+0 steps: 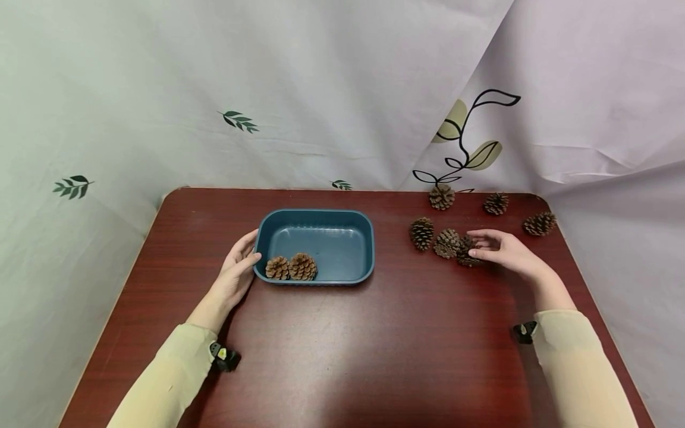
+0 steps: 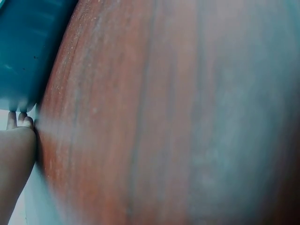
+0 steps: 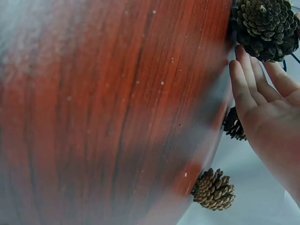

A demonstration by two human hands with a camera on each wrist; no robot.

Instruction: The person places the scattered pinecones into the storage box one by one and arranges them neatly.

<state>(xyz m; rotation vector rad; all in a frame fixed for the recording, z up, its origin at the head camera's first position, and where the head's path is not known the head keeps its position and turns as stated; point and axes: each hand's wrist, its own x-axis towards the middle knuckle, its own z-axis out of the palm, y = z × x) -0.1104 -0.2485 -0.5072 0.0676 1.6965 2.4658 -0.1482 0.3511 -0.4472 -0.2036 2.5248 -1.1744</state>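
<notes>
A blue rectangular plastic bin (image 1: 342, 281) sits at the middle of the table, with two brown pine cones (image 1: 302, 267) in its near left corner. My left hand (image 1: 235, 273) holds the bin's left end, thumb at the rim and fingers along the outer wall. In the left wrist view only some fingertips show, by the bin's corner (image 2: 18, 70). On the right, my right hand (image 1: 505, 252) is at a dark pine cone (image 1: 464, 254), thumb and fingers spread beside it. In the right wrist view its fingers extend fairly straight near a large pine cone (image 3: 265, 28).
Near the right hand lie more pine cones: one touching or close to the reached one (image 1: 446, 244), an upright-looking one (image 1: 421, 233), and others toward the back edge (image 1: 441, 197) and right edge (image 1: 539, 223). A pale patterned cloth (image 1: 321, 107) hangs behind the reddish-brown table (image 1: 332, 339).
</notes>
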